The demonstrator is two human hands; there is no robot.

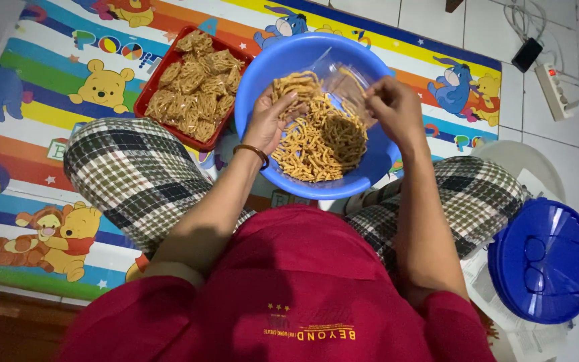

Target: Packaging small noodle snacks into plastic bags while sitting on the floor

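Nearest, a round, glossy blue plastic lid lies on the tiled floor by the person's checked-cloth knee. Beyond it, a smooth round blue plastic basin rests on the cartoon-printed play mat, holding a heap of thin, crinkly golden fried noodle sticks. The left hand cups a loose clump of sticks, fingers half curled. The right hand pinches the rim of a clear, crinkled plastic bag. Farther left, a red rectangular tray carries lacy, clustered brown crisps.

Single head view, steeply downward, close over lap and blue basin.
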